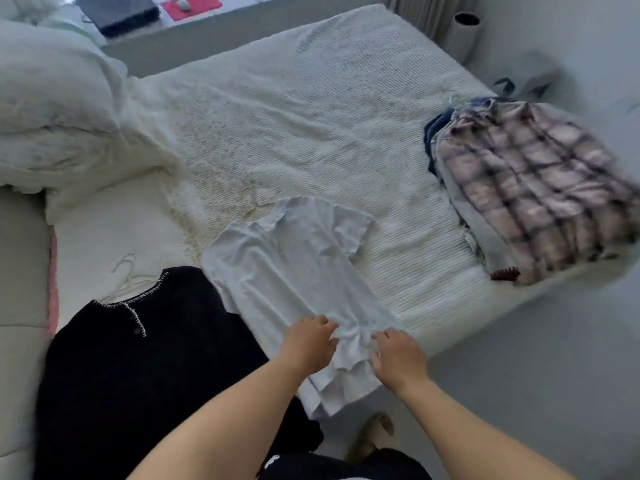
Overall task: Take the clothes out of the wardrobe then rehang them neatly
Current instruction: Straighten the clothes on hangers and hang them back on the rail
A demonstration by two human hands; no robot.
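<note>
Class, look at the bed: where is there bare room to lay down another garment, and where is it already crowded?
The widest free patch is the middle and far part of the bed, bordered by the duvet on the left and the plaid shirt pile on the right. The near edge is crowded: the black top and white T-shirt overlap there, with the left hand and right hand on the T-shirt's hem.
</note>
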